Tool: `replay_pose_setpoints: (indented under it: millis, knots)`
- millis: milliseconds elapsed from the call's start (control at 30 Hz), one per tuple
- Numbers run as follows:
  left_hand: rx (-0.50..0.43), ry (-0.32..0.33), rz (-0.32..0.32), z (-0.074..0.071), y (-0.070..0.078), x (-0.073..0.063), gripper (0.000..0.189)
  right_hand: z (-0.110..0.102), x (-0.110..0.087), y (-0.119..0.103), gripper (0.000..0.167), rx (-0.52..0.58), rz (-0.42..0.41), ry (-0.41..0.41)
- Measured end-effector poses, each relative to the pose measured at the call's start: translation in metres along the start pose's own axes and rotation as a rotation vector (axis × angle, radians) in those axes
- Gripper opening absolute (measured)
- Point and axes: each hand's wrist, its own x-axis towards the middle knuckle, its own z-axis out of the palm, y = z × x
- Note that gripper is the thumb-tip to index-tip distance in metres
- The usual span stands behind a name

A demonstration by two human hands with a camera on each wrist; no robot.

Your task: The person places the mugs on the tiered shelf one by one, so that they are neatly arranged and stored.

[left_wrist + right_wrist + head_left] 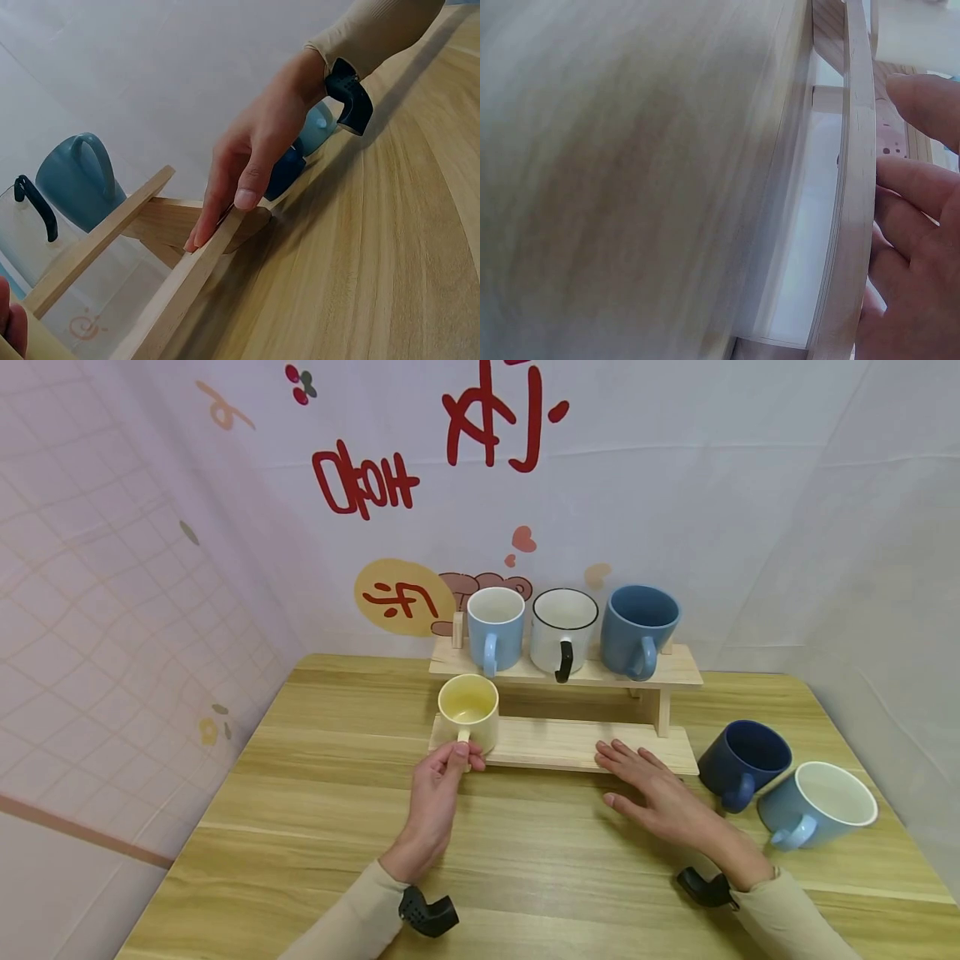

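A pale yellow mug (483, 731) stands upright at the left end of the rack's lower shelf (555, 743). My left hand (435, 785) pinches its handle between thumb and fingers; in the left wrist view only the fingertips (13, 326) show at the corner. Toward the lower shelf's right end lies my right hand (660, 793), fingers extended over the board and thumb apart, holding nothing. Seen from the right wrist, the right hand's fingers (907, 217) meet the board's edge (855, 217).
On the upper shelf (450, 662) stand a light blue mug (504, 631), a white mug with black rim (551, 635) and a blue mug (630, 631). Right of the rack, a navy mug (727, 760) and another light blue mug (795, 806) are on the wooden table (540, 868).
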Motion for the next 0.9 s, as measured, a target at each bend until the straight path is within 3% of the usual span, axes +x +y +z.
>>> replay_pose_setpoints:
  millis: [900]
  knots:
    - [0.049, -0.074, -0.054, 0.014, -0.011, 0.003, 0.042, 0.000, 0.000, 0.001, 0.060, 0.006, 0.005, -0.004]
